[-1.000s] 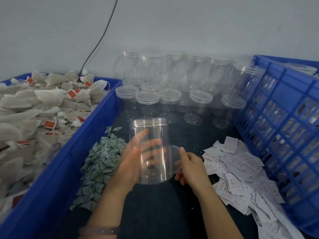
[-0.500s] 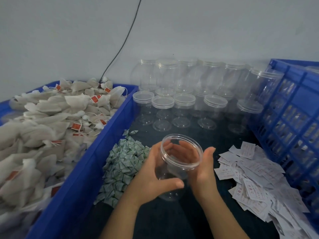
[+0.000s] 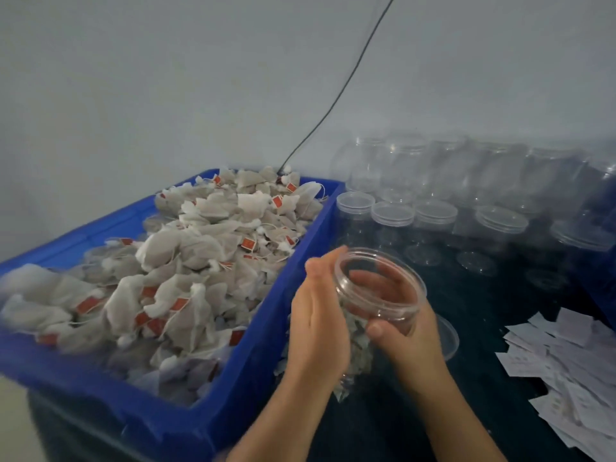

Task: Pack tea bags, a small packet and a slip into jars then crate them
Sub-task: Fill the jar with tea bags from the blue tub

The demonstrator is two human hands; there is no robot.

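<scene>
A person is holding a clear plastic jar (image 3: pixel 380 285) tilted above the left part of a dark surface (image 3: pixel 483 328), its open mouth facing up toward the camera. The right hand (image 3: pixel 411 331) is wrapping its grip around the jar's body, thumb in front, fingers showing through the plastic. The left hand (image 3: pixel 320 325) is lying flat against the jar's left side, fingers straight, gripping nothing.

The jar is hanging just beside the right wall of a blue bin (image 3: pixel 266 331) heaped with tea bags (image 3: pixel 200 261). Bare surface is lying to the right of the hands, before a pile of paper slips (image 3: pixel 566 361) running off the right edge. Empty clear jars (image 3: pixel 433 181) are standing in blurred rows along the back edge.

A clear lid (image 3: pixel 448 340) is peeking out behind the right hand; whether it is held is unclear. Small packets (image 3: pixel 360 348) are mostly hiding behind hands and jar. A blue crate (image 3: pixel 605 281) at far right is cut off and smeared.
</scene>
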